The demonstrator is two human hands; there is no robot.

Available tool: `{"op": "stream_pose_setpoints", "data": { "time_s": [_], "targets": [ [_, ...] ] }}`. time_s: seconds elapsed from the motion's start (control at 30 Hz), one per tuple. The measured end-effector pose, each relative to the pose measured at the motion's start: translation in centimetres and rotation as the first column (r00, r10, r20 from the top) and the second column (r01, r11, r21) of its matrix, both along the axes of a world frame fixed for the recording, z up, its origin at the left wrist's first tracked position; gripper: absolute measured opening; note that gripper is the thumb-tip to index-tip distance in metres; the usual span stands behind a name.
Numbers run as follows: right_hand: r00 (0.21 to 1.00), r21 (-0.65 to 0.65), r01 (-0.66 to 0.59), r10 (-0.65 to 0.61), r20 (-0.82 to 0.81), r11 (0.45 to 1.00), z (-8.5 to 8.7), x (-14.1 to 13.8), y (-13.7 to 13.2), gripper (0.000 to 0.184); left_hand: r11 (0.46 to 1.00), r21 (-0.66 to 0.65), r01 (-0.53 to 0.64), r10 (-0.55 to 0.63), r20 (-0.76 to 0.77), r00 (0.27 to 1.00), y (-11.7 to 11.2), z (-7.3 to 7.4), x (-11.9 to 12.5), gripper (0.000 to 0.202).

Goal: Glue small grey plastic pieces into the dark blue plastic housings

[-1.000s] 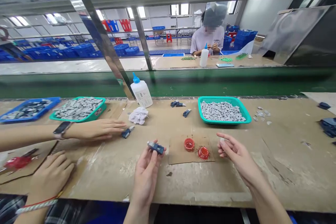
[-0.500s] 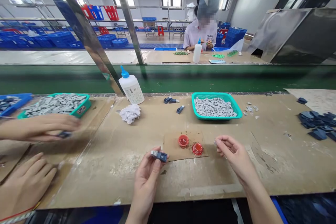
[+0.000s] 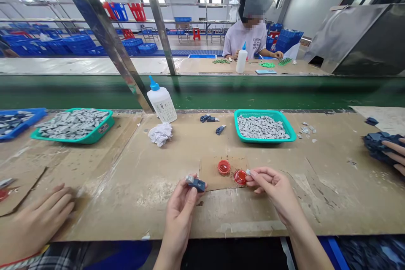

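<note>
Jolt to the right hand (image 3: 274, 185), pinching a pale piece (image 3: 248, 172) just beside a red cup (image 3: 239, 177), could topple the cup; the left hand (image 3: 182, 206) grips a dark blue part (image 3: 198, 184) above the surface (image 3: 117, 194).

the hands (image 3: 182, 209) and slim forearms (image 3: 302, 236) are bare.

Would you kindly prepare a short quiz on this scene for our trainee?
1. True or false: the left hand holds an oblong dark-blue piece.
2. What does the right hand pinch: A, a teal plastic basket; B, a small pale-grey piece; C, a metal post?
3. Fill in: a crumpled white wad lies near a white plastic bottle with a ___ cap.
Key: 1 true; 2 B; 3 blue.
</note>
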State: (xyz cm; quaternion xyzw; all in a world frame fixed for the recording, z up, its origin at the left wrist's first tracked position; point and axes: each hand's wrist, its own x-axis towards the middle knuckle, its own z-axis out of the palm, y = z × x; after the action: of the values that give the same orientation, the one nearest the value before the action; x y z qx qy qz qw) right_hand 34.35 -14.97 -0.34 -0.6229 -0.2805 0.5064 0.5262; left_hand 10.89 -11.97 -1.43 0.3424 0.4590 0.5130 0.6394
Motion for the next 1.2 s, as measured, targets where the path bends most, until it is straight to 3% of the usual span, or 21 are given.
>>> {"op": "stream_pose_setpoints", "data": {
  "time_s": [0.47,0.87,1.0,1.13,1.2],
  "targets": [
    [0.997,0.031,0.034,-0.036,0.062,0.999,-0.9,-0.9,0.1,0.038,0.999,0.022,-0.027,0.027,-0.019,0.999,-0.4,1.2,1.0,0.038],
    [0.999,0.035,0.038,-0.039,0.034,0.999,-1.9,-0.9,0.2,0.033,0.998,-0.006,-0.057,0.057,-0.017,0.998,-0.8,1.4,0.8,0.04],
    [0.996,0.034,0.05,-0.052,0.068,0.998,-2.2,-0.6,-0.2,0.036,0.999,-0.02,-0.047,0.047,-0.014,0.999,-0.2,0.6,1.1,0.041],
    [0.977,0.001,-0.008,0.008,0.214,1.0,-3.7,-0.8,-0.5,0.035,0.997,-0.002,-0.077,0.077,0.024,0.997,-0.7,0.4,0.9,0.039],
    [0.953,0.037,-0.127,0.111,0.281,0.991,-5.1,-2.0,1.3,0.038,0.993,0.047,-0.107,0.106,0.029,0.994,-2.1,1.2,0.0,0.029]
  ]
}}
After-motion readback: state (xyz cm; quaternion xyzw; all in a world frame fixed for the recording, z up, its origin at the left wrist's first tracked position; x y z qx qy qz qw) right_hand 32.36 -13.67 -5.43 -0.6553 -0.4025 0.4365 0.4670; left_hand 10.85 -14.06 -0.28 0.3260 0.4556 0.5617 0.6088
